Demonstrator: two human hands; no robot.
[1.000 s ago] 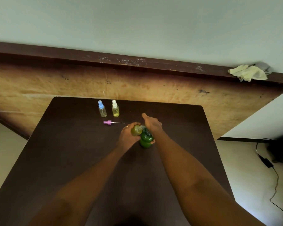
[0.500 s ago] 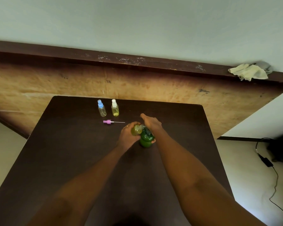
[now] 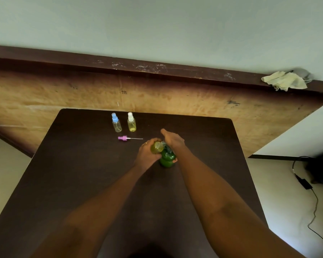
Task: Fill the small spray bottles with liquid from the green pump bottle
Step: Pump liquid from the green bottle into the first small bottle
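1. Change since the earlier frames: negligible. The left hand (image 3: 147,153), the right hand (image 3: 172,139), the green pump bottle (image 3: 167,158) and the open spray bottle (image 3: 157,147) keep their places on the desk (image 3: 82,174), about midway between its side edges and nearer the far edge.
2. Hand state: the left hand is wrapped round the open spray bottle and holds it tilted, neck toward the pump spout. The right hand lies flat on the pump head with its fingers stretched toward the far edge. It presses rather than grips.
3. Item positions: the green pump bottle stands directly under the right hand and touches the open spray bottle.
4. The blue-capped bottle (image 3: 116,122) and the white-capped bottle (image 3: 131,122) stand upright side by side near the far edge, well apart from both hands. The pink spray head (image 3: 123,138) lies between them and the left hand.
5. Spill risk: the neck is narrow. If the spout drifts off it during a stroke, liquid would probably land on the left hand or the desk.
6. Overfill risk: the open spray bottle already looks well filled with yellow-green liquid, so further strokes may overflow it.
7. Tipping risk: off-centre pressure on the pump head could rock the green pump bottle.
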